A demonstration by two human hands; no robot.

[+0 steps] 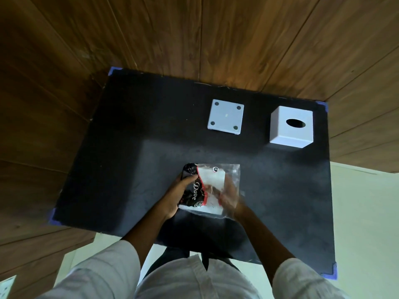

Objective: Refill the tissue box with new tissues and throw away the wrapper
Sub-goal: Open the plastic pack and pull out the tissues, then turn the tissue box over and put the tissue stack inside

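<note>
Left hand [177,195] fingers [190,178] wrap the tissue pack [207,188] at its dark end; right hand [228,199], blurred, lies inside the clear wrapper, grip unclear, nearer than the tissue box [291,127].

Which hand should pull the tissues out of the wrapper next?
Right, probably. The right hand is already at the clear open end of the wrapper, on the tissues; the left hand grips the printed end.

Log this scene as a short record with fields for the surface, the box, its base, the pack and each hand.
surface: black table
tissue box: white cube, far right, oval slot up, apart from base
base plate: white square, left of box
tissue pack: near centre, clear wrapper partly open
left hand: gripping pack's printed end
right hand: blurred, inside the clear wrapper
</note>
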